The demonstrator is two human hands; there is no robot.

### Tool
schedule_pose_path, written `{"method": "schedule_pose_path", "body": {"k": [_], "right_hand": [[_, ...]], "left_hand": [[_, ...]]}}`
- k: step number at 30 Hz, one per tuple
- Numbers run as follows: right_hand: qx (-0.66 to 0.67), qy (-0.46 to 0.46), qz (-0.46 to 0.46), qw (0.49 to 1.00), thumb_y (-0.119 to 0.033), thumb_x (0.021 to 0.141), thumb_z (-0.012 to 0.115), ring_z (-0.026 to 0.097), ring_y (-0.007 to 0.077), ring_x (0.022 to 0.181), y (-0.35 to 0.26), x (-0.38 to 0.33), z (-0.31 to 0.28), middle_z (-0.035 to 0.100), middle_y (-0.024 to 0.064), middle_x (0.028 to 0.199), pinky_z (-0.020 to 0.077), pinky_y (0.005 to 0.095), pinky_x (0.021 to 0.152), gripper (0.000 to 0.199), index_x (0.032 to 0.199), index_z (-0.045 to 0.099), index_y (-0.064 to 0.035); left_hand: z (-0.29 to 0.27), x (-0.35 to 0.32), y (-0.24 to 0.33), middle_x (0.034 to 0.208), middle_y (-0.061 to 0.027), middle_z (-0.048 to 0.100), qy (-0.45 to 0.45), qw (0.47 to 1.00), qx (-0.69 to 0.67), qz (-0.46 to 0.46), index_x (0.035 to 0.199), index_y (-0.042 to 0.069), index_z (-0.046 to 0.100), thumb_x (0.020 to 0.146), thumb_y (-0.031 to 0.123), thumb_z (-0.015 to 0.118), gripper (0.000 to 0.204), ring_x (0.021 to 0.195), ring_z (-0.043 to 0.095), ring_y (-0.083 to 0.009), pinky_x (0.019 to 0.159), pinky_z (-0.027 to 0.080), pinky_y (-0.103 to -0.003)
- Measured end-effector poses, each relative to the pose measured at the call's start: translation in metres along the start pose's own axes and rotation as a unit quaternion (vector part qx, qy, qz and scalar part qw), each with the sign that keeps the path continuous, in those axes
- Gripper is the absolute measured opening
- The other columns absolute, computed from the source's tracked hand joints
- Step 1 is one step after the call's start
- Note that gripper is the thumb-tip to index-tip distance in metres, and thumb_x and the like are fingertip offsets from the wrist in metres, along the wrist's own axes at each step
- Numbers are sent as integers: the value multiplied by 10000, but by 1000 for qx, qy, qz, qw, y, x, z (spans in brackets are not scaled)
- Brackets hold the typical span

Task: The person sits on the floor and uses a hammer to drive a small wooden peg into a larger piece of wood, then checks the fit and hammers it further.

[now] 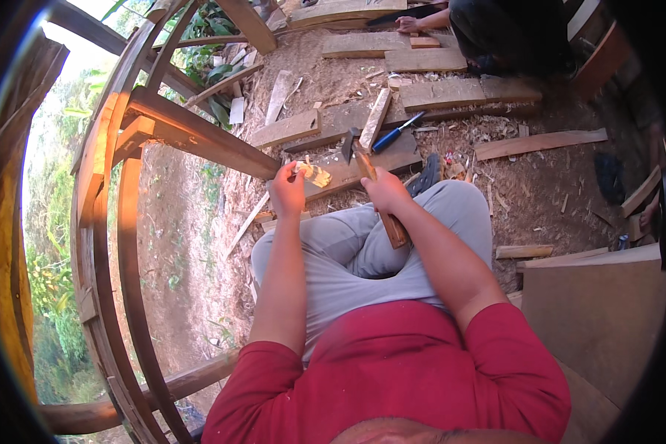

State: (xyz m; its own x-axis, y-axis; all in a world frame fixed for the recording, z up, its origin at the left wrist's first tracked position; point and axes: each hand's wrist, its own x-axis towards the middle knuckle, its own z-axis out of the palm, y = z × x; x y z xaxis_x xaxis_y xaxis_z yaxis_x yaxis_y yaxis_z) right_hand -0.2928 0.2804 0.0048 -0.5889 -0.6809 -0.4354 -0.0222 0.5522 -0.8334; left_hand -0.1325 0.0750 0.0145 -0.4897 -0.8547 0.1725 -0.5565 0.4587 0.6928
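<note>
My right hand (386, 192) grips a hammer by its thick wooden handle (397, 233). The hammer's dark metal head (348, 146) is over a wooden plank (392, 159) on the ground in front of my crossed legs. Between the thumb and fingers of my left hand (287, 191) is a small, sunlit, yellowish piece of wood (317, 175), held above the same plank's left end. Just beyond the hammer lies a blue-handled tool (389, 139) with a thin dark shaft, beside a narrow wood strip (376, 118). Its tip is too small to make out.
Several planks (440, 95) lie across the chip-strewn ground ahead. Another person (507, 33) sits at the far right, one hand (407, 24) by a wood block. A wooden frame (192, 140) stands on my left. A large board (592, 318) is at my right.
</note>
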Motion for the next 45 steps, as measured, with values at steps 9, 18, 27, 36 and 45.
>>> {"method": "schedule_pose_path", "body": {"k": [9, 18, 27, 36, 45], "right_hand": [[-191, 4, -159, 969, -345, 1039, 610, 710, 470, 996, -77, -50, 12, 735, 264, 1050, 544, 572, 864, 378, 1230, 579, -20], [-223, -16, -128, 966, -324, 1041, 599, 727, 453, 1003, -86, -40, 30, 743, 258, 1051, 565, 561, 875, 360, 1238, 572, -25], [-275, 1, -142, 951, -293, 1027, 620, 741, 446, 949, -82, -44, 25, 749, 243, 1026, 569, 567, 831, 335, 1208, 582, -13], [-270, 20, -113, 956, -296, 1023, 628, 736, 459, 938, -73, -44, 19, 744, 257, 1003, 561, 582, 816, 335, 1199, 566, -18], [-261, 60, -122, 956, -311, 1034, 613, 723, 486, 920, -63, -41, 25, 734, 276, 990, 544, 610, 804, 327, 1181, 541, -28]], "left_hand": [[-5, 6, -15, 971, -158, 802, -15, 999, -2, 42, 1250, 103, 776, 943, 355, 775, 398, 899, 785, -312, 814, 583, -420], [-7, 10, -4, 962, -169, 793, 25, 995, 51, 87, 1247, 121, 783, 957, 358, 765, 375, 898, 769, -359, 803, 579, -456], [1, 23, -5, 956, -180, 779, -12, 994, 66, 83, 1215, 88, 776, 979, 284, 736, 309, 903, 754, -377, 798, 569, -470], [5, 16, 16, 989, -213, 768, -13, 992, 17, 123, 1244, 64, 762, 976, 270, 744, 338, 909, 748, -387, 777, 575, -454], [33, 19, -3, 1002, -217, 762, 25, 982, 21, 184, 1266, 93, 761, 970, 222, 740, 323, 909, 738, -406, 789, 582, -483]]}}
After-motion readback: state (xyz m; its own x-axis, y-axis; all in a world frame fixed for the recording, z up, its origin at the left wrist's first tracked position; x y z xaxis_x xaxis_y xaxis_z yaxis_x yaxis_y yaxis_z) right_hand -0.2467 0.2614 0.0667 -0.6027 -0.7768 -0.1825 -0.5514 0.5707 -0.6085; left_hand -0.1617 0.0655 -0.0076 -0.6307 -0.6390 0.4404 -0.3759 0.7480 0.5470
